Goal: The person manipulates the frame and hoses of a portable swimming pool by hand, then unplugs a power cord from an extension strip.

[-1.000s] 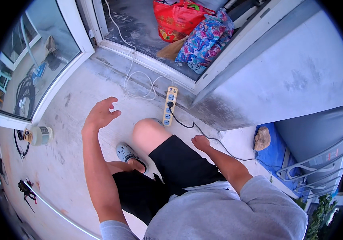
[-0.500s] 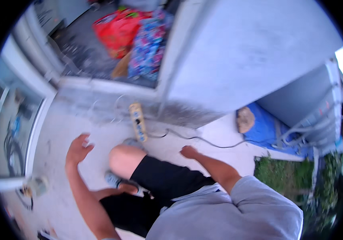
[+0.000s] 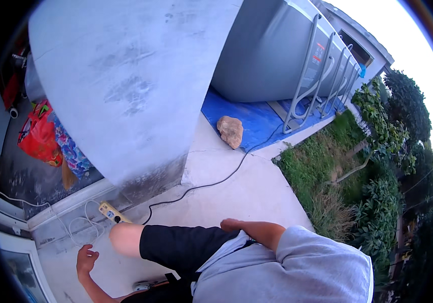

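Observation:
My left hand (image 3: 86,258) hangs over the pale concrete floor, its fingers loosely bent and apart with nothing in them. Closest to it are loops of thin white cord (image 3: 84,224) and my bent knee. A yellow power strip (image 3: 110,212) lies just past the knee, partly hidden by it, with a black plug in one socket. Over by my black shorts is my right hand (image 3: 231,225), seen from its back. Its fingers are tucked out of sight, and no object shows beside it.
A black cable (image 3: 196,187) curves across the floor to a blue tarp (image 3: 262,132). On the tarp are a rock (image 3: 230,132) and a large grey frame pool (image 3: 257,55). A white wall corner (image 3: 130,91) juts out ahead. Red and flowered bags (image 3: 39,136) stand through the doorway.
My view has swung right, bringing more of the pool, rock and garden into sight. Both arms remain held out at my sides, and neither hand has visibly taken anything.

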{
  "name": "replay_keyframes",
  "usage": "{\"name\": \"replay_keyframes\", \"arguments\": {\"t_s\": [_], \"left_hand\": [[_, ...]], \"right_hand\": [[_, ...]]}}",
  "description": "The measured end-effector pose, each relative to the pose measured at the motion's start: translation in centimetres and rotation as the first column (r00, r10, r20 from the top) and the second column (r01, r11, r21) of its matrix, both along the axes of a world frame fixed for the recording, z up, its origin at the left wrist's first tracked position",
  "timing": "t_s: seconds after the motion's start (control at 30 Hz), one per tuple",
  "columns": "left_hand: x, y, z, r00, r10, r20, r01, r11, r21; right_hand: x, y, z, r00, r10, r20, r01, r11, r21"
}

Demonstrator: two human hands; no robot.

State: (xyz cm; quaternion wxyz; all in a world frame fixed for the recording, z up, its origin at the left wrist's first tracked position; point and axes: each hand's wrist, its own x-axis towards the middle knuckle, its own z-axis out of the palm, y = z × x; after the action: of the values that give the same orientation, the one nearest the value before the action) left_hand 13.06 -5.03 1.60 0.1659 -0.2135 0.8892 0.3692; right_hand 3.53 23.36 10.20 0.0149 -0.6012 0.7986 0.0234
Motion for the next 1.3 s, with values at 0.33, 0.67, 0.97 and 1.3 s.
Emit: {"name": "replay_keyframes", "arguments": {"t_s": [0.33,0.67,0.97,1.3], "left_hand": [[-1.9,0.3,-1.4,0.999,0.011,0.038,-0.012,1.000,0.028],[-1.4,-0.1,-0.9,1.000,-0.001,0.005,0.001,1.000,0.003],[-1.8,-0.1,-1.6,1.000,0.005,-0.013,-0.005,1.000,-0.009],[-2.1,-0.2,-1.8,1.000,-0.013,-0.013,0.013,1.000,-0.005]], "right_hand": [[-1.2,0.7,1.7,0.992,-0.081,0.102,0.101,0.972,-0.210],[-1.0,0.1,1.5,0.997,-0.036,0.068,0.045,0.989,-0.141],[-1.1,0.7,2.2,0.995,-0.035,0.096,0.051,0.984,-0.170],[-1.1,0.8,3.1,0.999,-0.015,0.041,0.021,0.989,-0.147]]}}
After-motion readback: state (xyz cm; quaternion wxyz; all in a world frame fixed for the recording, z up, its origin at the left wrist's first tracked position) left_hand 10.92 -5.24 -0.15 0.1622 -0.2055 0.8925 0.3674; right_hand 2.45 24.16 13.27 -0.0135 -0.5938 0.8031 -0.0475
